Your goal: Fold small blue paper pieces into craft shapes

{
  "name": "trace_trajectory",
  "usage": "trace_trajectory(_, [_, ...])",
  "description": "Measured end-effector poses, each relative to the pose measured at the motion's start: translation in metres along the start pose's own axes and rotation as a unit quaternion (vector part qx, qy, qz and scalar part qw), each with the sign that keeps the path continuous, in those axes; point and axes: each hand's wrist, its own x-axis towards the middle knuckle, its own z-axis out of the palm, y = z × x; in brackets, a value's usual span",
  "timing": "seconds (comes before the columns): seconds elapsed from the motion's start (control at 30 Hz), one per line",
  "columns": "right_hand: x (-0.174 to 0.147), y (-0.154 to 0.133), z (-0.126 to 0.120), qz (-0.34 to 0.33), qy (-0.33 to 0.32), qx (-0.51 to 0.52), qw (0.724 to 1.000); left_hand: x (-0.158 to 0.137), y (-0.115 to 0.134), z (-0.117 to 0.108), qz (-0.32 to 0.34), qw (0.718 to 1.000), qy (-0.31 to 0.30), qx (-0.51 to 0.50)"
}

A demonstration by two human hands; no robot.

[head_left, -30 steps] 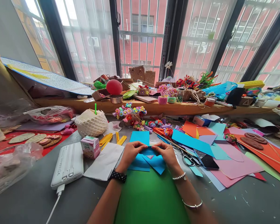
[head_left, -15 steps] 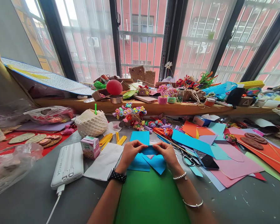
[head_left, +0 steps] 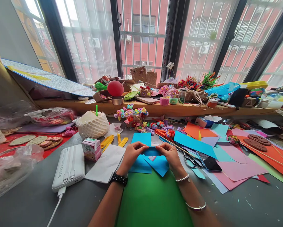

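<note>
Between my two hands is a small folded piece of blue paper (head_left: pixel 152 151), held above the table. My left hand (head_left: pixel 133 154) pinches its left end with thumb and fingers. At its right end, my right hand (head_left: pixel 169 154) has a matching pinch. Blue paper squares lie flat beneath and beyond: one square (head_left: pixel 141 137) behind the hands, another sheet (head_left: pixel 140 165) below the left hand, and a tilted piece (head_left: pixel 160 166) below the right. They rest at the top of a green sheet (head_left: pixel 153 198) that stretches toward me between my forearms.
To the right lie scissors (head_left: pixel 190 162), a phone (head_left: pixel 211 163), a long blue strip (head_left: pixel 194 144) and scattered coloured paper (head_left: pixel 240 165). On the left are a white power bank (head_left: pixel 69 165) with a cable, a small drink carton (head_left: pixel 91 149), a napkin (head_left: pixel 104 164) and yellow strips (head_left: pixel 123 142).
Both hands keep their pinch on the folded blue paper. My right hand has shifted very slightly to the right; the things on the table stay where they were.
</note>
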Motion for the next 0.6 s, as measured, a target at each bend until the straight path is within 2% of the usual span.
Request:
trace_trajectory(0.13, [-0.0001,-0.0001,0.0001,0.001,-0.026,-0.02,0.999,-0.0011,0.002,0.0024,0.013,0.999,-0.025,0.026])
trace_trajectory(0.27, [-0.001,-0.0006,0.0013,-0.042,-0.053,-0.095,0.993,-0.0019,0.0031,0.0045,0.025,0.998,-0.03,0.053])
trace_trajectory(0.37, [-0.0014,0.0011,0.0019,-0.073,-0.047,-0.145,0.986,-0.0032,0.0039,0.0055,0.036,0.996,-0.044,0.067])
trace_trajectory(0.6, [-0.0011,0.0033,0.0021,-0.103,-0.027,-0.165,0.981,-0.0053,0.0049,0.0063,0.06,0.993,-0.035,0.097])
